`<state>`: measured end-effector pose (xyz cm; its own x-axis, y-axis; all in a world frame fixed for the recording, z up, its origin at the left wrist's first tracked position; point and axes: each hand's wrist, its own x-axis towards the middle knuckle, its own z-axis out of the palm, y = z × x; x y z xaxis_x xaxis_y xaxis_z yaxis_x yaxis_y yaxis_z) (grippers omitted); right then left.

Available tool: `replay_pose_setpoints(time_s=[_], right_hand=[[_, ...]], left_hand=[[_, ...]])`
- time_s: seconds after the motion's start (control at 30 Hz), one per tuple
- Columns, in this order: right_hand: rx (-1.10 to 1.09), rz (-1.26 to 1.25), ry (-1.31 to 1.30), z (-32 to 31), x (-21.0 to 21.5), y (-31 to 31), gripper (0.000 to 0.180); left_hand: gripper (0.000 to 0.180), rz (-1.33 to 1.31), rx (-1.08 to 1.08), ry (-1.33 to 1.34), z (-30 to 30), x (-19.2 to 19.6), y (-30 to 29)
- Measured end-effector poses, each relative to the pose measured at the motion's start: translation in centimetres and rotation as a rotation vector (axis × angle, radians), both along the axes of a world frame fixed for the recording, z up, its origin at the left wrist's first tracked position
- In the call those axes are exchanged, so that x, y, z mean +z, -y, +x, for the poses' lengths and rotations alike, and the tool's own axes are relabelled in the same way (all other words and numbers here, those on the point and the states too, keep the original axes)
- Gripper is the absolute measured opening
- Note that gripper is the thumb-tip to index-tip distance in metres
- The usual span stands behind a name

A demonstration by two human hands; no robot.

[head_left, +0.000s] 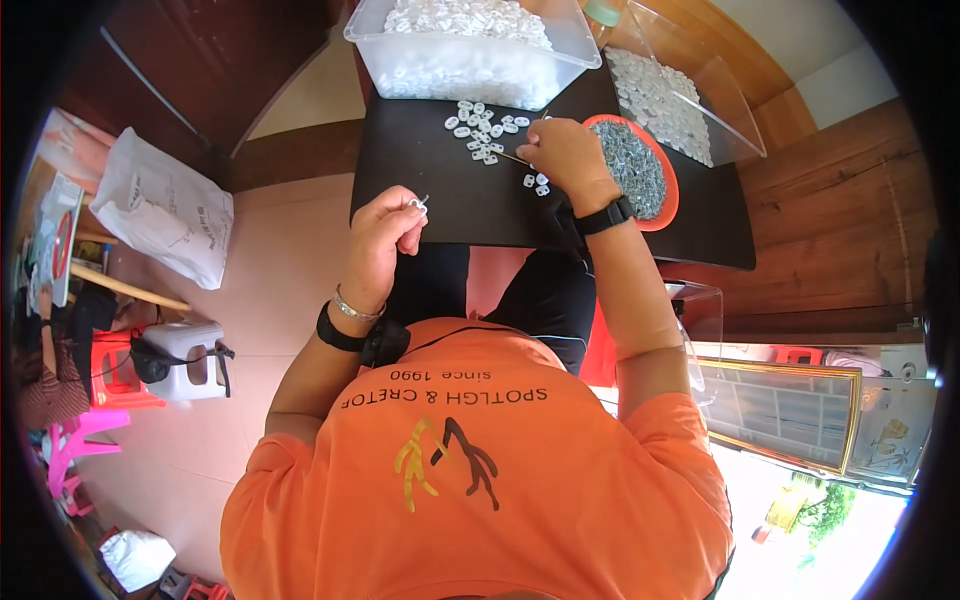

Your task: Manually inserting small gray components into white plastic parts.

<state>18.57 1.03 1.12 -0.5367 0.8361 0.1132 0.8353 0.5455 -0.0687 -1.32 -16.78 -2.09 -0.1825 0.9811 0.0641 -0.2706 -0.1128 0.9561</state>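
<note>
Pinched in the fingertips of my left hand [382, 228] is a small white plastic piece [418, 207], with a thin bit of metal sticking up from it. My right hand [568, 155] reaches over the dark table, its fingers closed around a thin brass-coloured rod [512, 157]. Beyond and left of that hand lies a loose group of small white oval pieces with holes [482, 125]. A few more white pieces [538, 182] rest just below the right hand. Right of my wrist stands an orange bowl [672, 190] full of small grey metal parts.
A clear plastic tub [450, 65] heaped with white pieces stands at the table's far side. At the far right is a clear tray [738, 120] of white pieces, near a jar with a green lid [602, 12]. On the left are a white sack [165, 210], stools and another person's arm [46, 345].
</note>
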Motion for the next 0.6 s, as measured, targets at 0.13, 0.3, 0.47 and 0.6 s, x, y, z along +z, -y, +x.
replay_pose_setpoints(time_s=[0.13,0.3,0.47,0.6], right_hand=[[0.032,0.028,-0.028,-0.1,-1.3,-1.2,0.018],[-0.008,-0.101,-0.332,0.4,-0.8,-1.2,0.017],[0.045,-0.617,-1.088,1.4,0.7,2.6,0.019],[0.013,-0.985,-1.519,1.2,1.2,7.1,0.017]], left_hand=[[0.019,-0.006,-0.014,-0.024,-0.1,-0.2,0.1],[0.02,-0.022,-0.025,0.008,0.4,-0.1,-0.8],[0.02,0.013,-0.153,0.062,1.6,0.9,-2.3],[0.021,0.078,-0.217,0.074,4.1,1.8,-3.1]])
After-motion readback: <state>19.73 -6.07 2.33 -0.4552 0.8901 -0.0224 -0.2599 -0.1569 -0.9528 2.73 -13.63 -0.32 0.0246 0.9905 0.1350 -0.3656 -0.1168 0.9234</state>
